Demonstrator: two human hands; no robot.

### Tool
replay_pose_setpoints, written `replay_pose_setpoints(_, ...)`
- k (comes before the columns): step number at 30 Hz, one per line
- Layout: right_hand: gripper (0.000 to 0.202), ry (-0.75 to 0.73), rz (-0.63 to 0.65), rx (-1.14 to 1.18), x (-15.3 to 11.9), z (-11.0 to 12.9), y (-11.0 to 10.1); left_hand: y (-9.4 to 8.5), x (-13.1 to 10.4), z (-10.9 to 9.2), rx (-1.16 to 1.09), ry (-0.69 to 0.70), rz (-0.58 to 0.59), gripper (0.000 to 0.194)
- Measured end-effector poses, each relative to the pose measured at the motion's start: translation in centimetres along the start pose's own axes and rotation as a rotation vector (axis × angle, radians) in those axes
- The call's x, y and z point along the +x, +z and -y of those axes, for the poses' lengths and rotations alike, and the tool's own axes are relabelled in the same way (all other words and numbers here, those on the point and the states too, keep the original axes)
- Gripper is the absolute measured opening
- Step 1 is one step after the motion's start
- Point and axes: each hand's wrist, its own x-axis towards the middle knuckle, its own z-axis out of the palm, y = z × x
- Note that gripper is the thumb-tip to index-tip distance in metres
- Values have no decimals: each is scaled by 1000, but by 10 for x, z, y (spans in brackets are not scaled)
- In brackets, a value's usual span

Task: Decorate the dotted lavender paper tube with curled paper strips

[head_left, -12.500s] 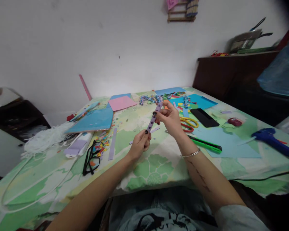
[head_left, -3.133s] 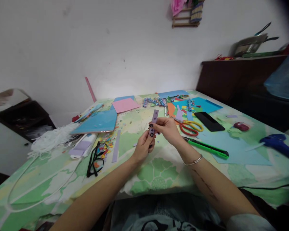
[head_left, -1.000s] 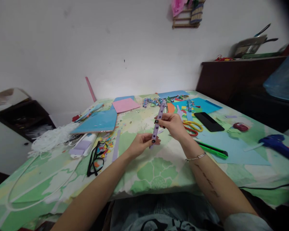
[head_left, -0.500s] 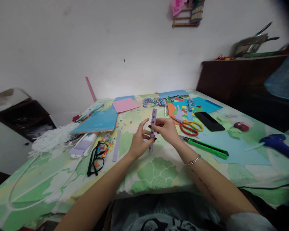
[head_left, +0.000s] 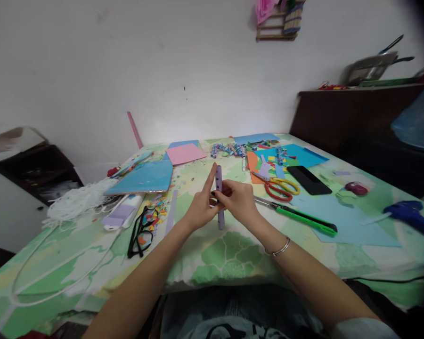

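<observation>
A narrow purple paper strip with dark dots point(head_left: 221, 219) is held upright between my two hands over the front middle of the table. My left hand point(head_left: 203, 205) pinches it from the left, with the index finger stretched up along its edge. From the right, my right hand point(head_left: 238, 200) grips its middle with thumb and fingers closed. Both sets of fingertips meet at the strip and partly hide it. To the right lies a green box cutter point(head_left: 304, 217), its blade end close to my right wrist. Beyond it are scissors with red and yellow handles point(head_left: 281, 187).
Black glasses point(head_left: 140, 231), paper scraps point(head_left: 159, 207) and a plain purple strip point(head_left: 171, 214) lie at left. White cord point(head_left: 70, 205) is heaped farther left. On the right are a black phone point(head_left: 309, 180), a blue glue gun point(head_left: 410, 214) and light blue paper point(head_left: 353, 226).
The strip has turned so that its dotted face points more to the left. My right hand has shifted slightly down and left, and my left index finger has straightened upward.
</observation>
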Motion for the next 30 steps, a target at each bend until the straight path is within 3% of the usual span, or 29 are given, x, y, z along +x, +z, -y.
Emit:
replay_pose_setpoints(8,13,-105,-78,-62,-14,6,2,-4,-7,2,-53,54,-4,96)
replay_pose_setpoints(17,11,-292,-243,68,-42,6,0,-4,-17,19,-16,169,110,81)
replay_pose_setpoints(30,13,-258,-235,119,-35,-1,-1,-8,-11,8,32,99,108,83)
